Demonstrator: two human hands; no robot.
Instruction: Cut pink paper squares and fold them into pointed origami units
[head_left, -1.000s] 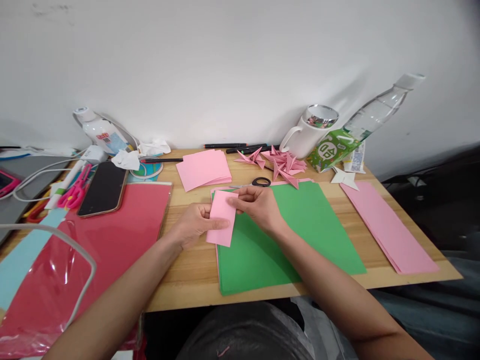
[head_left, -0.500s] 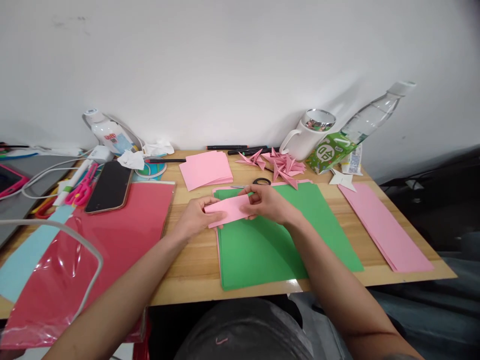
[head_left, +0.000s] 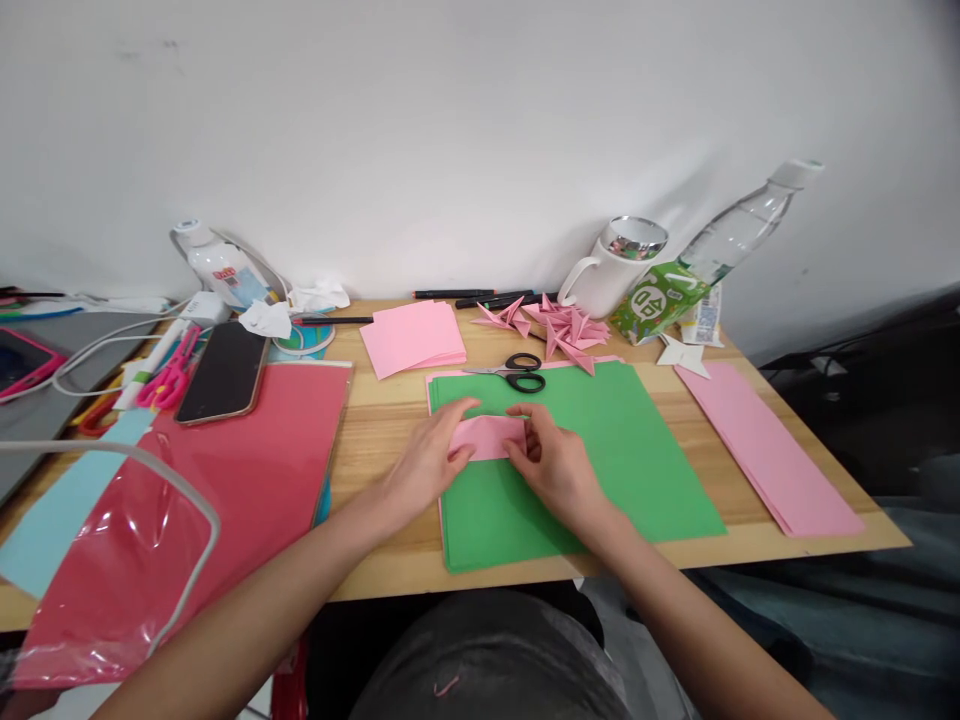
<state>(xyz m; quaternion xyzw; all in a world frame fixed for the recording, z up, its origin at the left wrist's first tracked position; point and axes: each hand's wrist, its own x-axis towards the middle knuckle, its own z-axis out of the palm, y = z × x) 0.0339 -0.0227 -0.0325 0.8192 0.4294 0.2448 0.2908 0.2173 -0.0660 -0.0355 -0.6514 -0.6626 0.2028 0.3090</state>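
A small folded strip of pink paper [head_left: 489,438] lies low over the green paper stack [head_left: 585,490], with a crease near its middle. At its left end my left hand [head_left: 424,455] is closed on it, thumb at the lower edge and index finger arched above. My right hand [head_left: 559,465] pinches the other end between thumb and curled fingers. Just beyond the hands rest black-handled scissors [head_left: 517,374]. A pile of pink paper squares [head_left: 416,338] sits behind to the left, and several folded pink paper stars [head_left: 566,332] are grouped behind to the right.
On the left are a red sheet pack [head_left: 247,480], a phone [head_left: 223,375], pink scissors [head_left: 174,370] and a cable [head_left: 202,505]. At the back right stand a white mug [head_left: 611,275], a green carton [head_left: 656,300] and a tilted bottle [head_left: 742,230]. Long pink strips [head_left: 772,455] lie right.
Both hands have moved nearer and slightly right with the pink paper, bringing it down over the green stack and levelling it. The black-handled scissors now show fully.
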